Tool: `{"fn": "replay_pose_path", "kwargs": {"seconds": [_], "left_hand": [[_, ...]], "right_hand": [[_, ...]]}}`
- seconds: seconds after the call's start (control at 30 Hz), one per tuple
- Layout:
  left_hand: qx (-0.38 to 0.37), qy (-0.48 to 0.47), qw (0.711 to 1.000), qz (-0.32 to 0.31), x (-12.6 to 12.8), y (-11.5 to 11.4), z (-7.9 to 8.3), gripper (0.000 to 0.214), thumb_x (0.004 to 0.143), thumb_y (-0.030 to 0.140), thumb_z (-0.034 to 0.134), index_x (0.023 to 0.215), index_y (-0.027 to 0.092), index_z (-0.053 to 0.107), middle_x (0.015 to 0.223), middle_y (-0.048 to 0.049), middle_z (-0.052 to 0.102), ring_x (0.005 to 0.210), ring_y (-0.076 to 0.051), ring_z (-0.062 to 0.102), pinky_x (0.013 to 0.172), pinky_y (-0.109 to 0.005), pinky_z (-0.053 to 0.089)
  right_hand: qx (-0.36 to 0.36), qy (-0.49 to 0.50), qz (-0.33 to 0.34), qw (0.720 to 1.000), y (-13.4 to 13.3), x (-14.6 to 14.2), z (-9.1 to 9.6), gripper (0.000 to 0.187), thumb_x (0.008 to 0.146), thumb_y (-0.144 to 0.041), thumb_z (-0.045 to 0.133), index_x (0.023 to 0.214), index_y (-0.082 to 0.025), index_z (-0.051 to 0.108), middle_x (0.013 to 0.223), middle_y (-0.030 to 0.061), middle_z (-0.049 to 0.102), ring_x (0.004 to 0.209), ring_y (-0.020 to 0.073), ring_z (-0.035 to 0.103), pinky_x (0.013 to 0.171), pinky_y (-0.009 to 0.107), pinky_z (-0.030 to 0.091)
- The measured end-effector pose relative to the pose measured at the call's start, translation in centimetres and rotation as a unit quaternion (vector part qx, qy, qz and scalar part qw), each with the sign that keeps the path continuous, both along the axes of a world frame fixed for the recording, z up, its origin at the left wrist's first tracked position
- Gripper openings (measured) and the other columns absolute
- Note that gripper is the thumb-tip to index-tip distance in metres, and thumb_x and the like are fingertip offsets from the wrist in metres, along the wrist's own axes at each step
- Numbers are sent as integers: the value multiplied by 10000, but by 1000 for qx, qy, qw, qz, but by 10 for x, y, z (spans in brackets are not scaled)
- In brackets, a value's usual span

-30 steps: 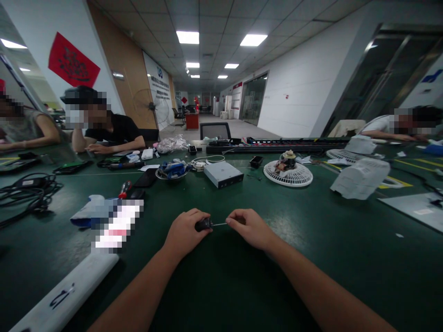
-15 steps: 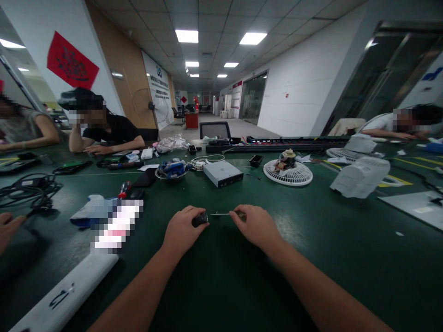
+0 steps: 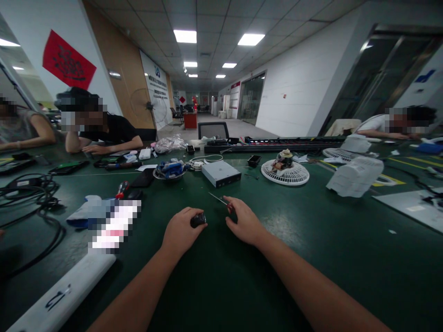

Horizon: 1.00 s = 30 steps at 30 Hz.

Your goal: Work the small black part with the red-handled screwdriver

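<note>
Gripping left hand point(image 3: 180, 228): fingers and thumb clamped on the black piece point(image 3: 197, 220), on the near side of the silver drive point(image 3: 221, 173).
Black piece: between thumb and fingertips; short, rounded, shiny at its right end.
Screwdriver point(image 3: 217, 198): projecting from the right hand point(image 3: 245, 223); thin metal shaft, red on the handle — aimed toward the drive, whereas half a second ago it ran level toward the black piece.
Fingers, right: curled on the handle, thumb tip apart, nearer than the drive.
</note>
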<state>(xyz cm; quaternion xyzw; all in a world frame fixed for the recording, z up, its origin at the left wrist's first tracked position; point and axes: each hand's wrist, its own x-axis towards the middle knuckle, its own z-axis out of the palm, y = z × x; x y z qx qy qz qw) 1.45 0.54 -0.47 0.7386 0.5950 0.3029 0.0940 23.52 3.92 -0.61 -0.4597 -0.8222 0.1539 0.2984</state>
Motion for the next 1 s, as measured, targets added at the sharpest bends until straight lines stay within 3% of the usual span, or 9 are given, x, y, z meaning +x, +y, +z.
{"fn": "replay_pose_path", "kwargs": {"seconds": [0.1, 0.23, 0.3, 0.4, 0.5, 0.6, 0.7, 0.87, 1.0], "left_hand": [[-1, -2, 1000, -2, 2, 0, 1, 305, 762, 280, 721, 1063, 241, 685, 1057, -27, 685, 977, -224, 634, 876, -357, 490], [-1, -6, 1000, -1, 3, -1, 1, 305, 756, 274, 724, 1057, 240, 687, 1048, -26, 686, 970, -226, 638, 874, -357, 492], [2, -10, 1000, -5, 3, -1, 0, 299, 755, 266, 722, 1050, 234, 687, 1044, -29, 687, 968, -223, 639, 882, -352, 489], [10, -13, 1000, -10, 2, -1, -1, 294, 758, 263, 714, 1048, 228, 685, 1042, -33, 686, 970, -221, 638, 889, -350, 482], [8, -13, 1000, -7, 1, 0, -1, 293, 762, 280, 708, 1050, 230, 686, 1039, -34, 685, 966, -224, 638, 879, -357, 483], [-1, -12, 1000, -6, 0, 0, -1, 295, 766, 301, 704, 1054, 238, 686, 1034, -27, 684, 960, -224, 639, 866, -361, 487], [-6, -12, 1000, -10, -1, 0, 0, 302, 769, 302, 703, 1064, 242, 684, 1044, -25, 681, 965, -221, 639, 867, -360, 489], [-13, -10, 1000, -10, 0, 1, 0, 308, 768, 299, 704, 1071, 248, 684, 1058, -29, 681, 974, -225, 638, 874, -366, 494], [-18, -10, 1000, -19, 0, 1, -2, 324, 772, 308, 703, 1090, 248, 678, 1070, -32, 679, 982, -228, 634, 871, -372, 495]], "right_hand": [[-12, -22, 51, 998, 5, -2, -1, 381, 815, -244, 572, 1188, -170, 543, 1422, 126, 444, 1270, 246, 433, 1038, 418, 354], [-55, -62, 27, 996, 13, -7, -1, 775, 821, -389, 603, 1463, -98, 280, 1270, 163, 560, 1210, 276, 476, 1012, 437, 366], [-59, -80, 17, 995, 15, -11, -2, 816, 826, -412, 595, 1484, -88, 238, 1304, 172, 542, 1273, 289, 419, 1035, 446, 334], [-52, -96, 0, 994, 15, -14, -3, 750, 841, -393, 577, 1467, -103, 283, 1373, 173, 497, 1335, 291, 348, 1060, 449, 292], [-22, -98, -4, 995, 11, -15, -1, 609, 847, -363, 577, 1376, -111, 411, 1323, 163, 539, 1271, 282, 417, 1031, 421, 323], [26, -103, -13, 994, 7, -12, 4, 299, 850, -306, 574, 1111, -160, 572, 1118, 120, 628, 1080, 256, 525, 913, 374, 396], [42, -94, -34, 994, 6, -8, 6, 95, 827, -268, 597, 876, -192, 570, 899, 74, 628, 912, 230, 545, 789, 338, 415], [-32, -19, -54, 998, 12, 0, 1, 117, 776, -206, 649, 807, -202, 536, 796, 9, 609, 769, 172, 567, 678, 281, 417], [-34, 6, -77, 996, 15, 5, 0, 192, 752, -246, 700, 882, -179, 575, 844, 11, 605, 753, 157, 561, 676, 272, 423]]}}
